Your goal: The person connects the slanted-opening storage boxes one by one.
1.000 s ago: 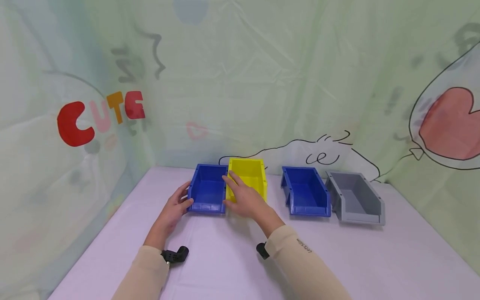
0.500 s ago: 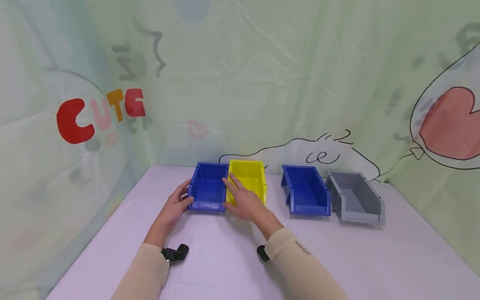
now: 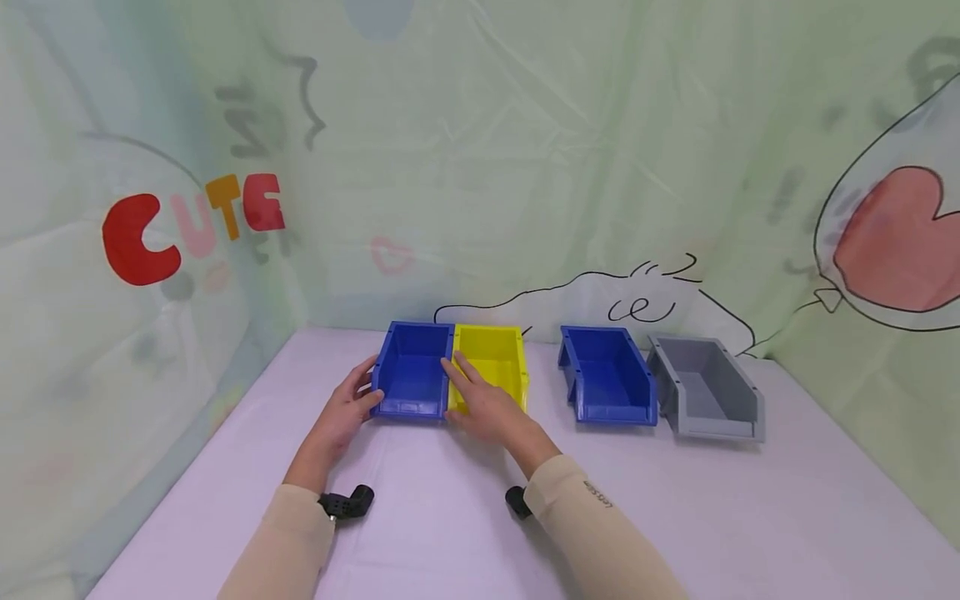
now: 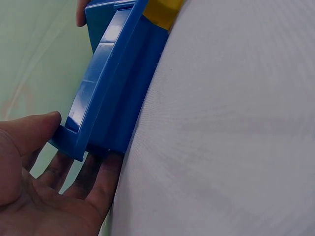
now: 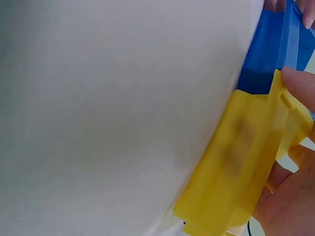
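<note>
In the head view a blue storage bin [image 3: 412, 379] stands at the left, side by side with a yellow storage bin [image 3: 495, 358]. My left hand [image 3: 347, 410] holds the blue bin's left side, thumb at the front corner and fingers along the outer wall. Across the yellow bin reaches my right hand [image 3: 487, 408], its fingers over the wall where the two bins meet. In the right wrist view the right thumb [image 5: 300, 86] touches the yellow bin's front corner. Part of the yellow bin's inside is hidden by this hand.
A second blue bin [image 3: 607, 379] and a grey bin [image 3: 708, 387] stand to the right, apart from the first pair by a gap. All rest on a table with a pale cloth [image 3: 420, 517]. A printed curtain [image 3: 480, 183] hangs behind and at the sides.
The yellow bin has slid slightly nearer along the blue bin, so their back edges are closer to level. Both hands keep their places on the bins. The head view has shifted a little.
</note>
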{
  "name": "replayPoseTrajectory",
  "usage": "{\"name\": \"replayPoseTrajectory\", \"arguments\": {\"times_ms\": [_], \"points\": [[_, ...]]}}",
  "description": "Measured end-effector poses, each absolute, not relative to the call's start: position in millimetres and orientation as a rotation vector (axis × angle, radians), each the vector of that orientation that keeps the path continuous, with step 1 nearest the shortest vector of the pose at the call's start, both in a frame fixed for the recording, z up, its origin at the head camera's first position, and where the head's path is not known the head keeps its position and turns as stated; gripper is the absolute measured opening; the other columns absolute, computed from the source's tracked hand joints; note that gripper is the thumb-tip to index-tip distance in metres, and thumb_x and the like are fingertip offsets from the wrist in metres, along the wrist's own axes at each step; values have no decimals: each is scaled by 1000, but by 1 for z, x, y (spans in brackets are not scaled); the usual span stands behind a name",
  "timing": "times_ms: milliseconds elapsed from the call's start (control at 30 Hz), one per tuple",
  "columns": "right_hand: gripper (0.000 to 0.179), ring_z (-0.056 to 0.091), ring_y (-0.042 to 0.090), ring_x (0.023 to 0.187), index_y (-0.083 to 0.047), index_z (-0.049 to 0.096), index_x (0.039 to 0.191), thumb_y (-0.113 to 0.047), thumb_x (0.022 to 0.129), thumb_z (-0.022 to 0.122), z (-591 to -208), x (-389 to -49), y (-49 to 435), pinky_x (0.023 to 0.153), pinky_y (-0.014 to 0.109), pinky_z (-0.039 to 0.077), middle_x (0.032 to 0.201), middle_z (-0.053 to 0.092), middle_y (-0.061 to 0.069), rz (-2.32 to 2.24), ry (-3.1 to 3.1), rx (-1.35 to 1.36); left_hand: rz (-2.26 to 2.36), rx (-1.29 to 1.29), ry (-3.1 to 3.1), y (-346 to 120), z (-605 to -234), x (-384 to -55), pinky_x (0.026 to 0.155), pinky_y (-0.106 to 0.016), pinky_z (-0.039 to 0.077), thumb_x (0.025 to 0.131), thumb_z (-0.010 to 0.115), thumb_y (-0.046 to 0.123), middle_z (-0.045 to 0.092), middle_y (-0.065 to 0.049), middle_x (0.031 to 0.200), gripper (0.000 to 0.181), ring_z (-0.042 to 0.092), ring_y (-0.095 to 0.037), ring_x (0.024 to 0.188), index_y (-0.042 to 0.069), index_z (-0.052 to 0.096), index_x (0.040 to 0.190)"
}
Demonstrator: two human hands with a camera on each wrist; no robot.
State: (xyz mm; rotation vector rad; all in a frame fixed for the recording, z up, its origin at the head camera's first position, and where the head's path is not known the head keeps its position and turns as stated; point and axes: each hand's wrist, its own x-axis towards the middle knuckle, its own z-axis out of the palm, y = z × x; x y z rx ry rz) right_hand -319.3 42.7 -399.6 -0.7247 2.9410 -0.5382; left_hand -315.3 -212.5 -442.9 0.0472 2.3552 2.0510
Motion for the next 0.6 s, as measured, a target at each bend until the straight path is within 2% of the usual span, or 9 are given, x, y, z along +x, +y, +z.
{"name": "replayPoseTrajectory", "arguments": {"times_ms": [100,267,433,600], "points": [[84,70,32,114,-28,11,168,-33,103,64,-399,-318,41,98,41,58,176,2,-2,-507,2938,-718,2050,47,2352,-213,-443,-316,121,-59,36,107,50,4,28,-18,168,65,30,-41,155,26,28,164],[86,70,23,92,-27,7,168,-33,103,64,-397,-316,40,85,34,60,176,-1,-2,-435,2936,-704,2049,54,2333,-213,-443,-316,120,-57,37,107,50,4,28,-19,168,66,32,-40,154,25,27,165],[87,69,23,93,-26,9,168,-33,102,65,-395,-316,39,86,35,60,176,1,-1,-400,2943,-720,2039,68,2341,-215,-442,-314,120,-59,37,107,50,4,26,-21,168,66,30,-42,154,25,27,165],[88,71,26,101,-25,10,168,-34,101,66,-392,-315,40,88,36,60,176,2,1,-399,2941,-730,2028,88,2366,-214,-440,-313,120,-61,36,107,50,4,25,-21,168,66,29,-44,154,24,26,165]]}}
